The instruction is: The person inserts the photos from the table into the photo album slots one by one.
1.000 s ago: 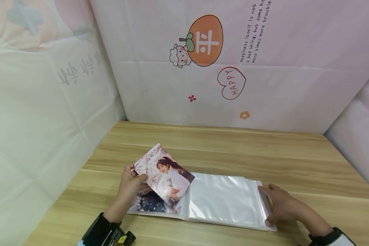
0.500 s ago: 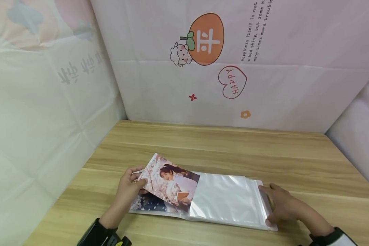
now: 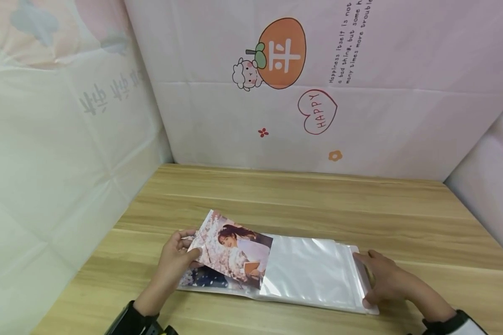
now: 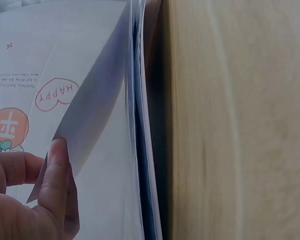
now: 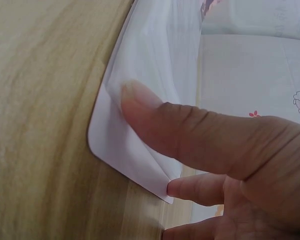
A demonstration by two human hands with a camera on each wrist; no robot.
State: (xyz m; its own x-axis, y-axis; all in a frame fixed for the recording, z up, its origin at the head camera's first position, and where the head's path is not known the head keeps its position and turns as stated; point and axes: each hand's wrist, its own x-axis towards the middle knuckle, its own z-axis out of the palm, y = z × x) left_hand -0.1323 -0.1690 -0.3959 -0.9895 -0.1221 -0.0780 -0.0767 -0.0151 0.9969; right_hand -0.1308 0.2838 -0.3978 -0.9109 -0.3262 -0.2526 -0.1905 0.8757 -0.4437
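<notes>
My left hand (image 3: 176,255) pinches a photo print (image 3: 236,251) of a person among pink blossoms, tilted over the open photo album. The print's plain back (image 4: 97,100) rises between thumb and fingers in the left wrist view. Below it, partly covered, a darker photo (image 3: 205,278) lies in the album's left page. On the right side is a glossy clear sleeve page (image 3: 306,270), with the print's right end at its inner edge. My right hand (image 3: 387,277) grips the album's right edge; in the right wrist view its thumb (image 5: 155,117) lies on the sleeves above the white cover (image 5: 110,132).
The album lies on a wood-grain table (image 3: 302,200). A white printed cloth (image 3: 218,125) stands behind it, with more cloth (image 3: 67,163) along the left side and the right. Each wrist wears a black strap (image 3: 127,321).
My left hand has lowered the photo print and shifted it slightly right, turning it flatter toward the clear sleeve. The right hand stays on the album's edge.
</notes>
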